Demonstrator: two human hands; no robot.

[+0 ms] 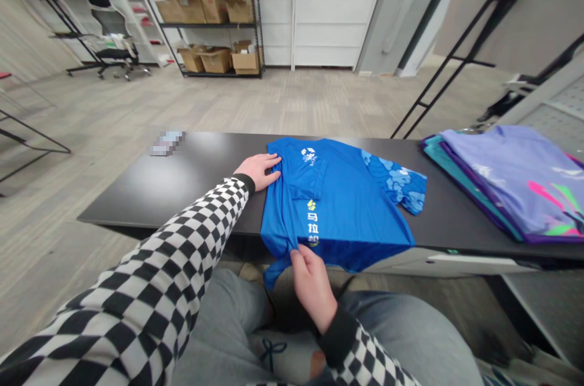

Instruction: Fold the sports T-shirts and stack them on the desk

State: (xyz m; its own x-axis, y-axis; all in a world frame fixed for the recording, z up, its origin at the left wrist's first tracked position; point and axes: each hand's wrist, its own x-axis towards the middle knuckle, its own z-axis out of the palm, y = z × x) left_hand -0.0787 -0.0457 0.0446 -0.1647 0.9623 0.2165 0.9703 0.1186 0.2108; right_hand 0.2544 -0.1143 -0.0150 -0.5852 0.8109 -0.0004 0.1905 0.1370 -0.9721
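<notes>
A blue T-shirt [342, 209] with white and yellow print and a lighter blue pattern on one sleeve lies partly folded on the black table [191, 191]. Its near part hangs over the table's front edge. My left hand [258, 170] holds the shirt's upper left edge, with the fingers over the fold. My right hand [312, 285] pinches the lower edge at the front of the table. Both forearms wear checkered black-and-white sleeves.
A stack of folded shirts [511, 185], purple on teal, lies at the table's right end. A blurred flat item [166, 142] lies at the far left. Behind the table stand a metal shelf [210, 27] with cardboard boxes and an office chair [109, 39].
</notes>
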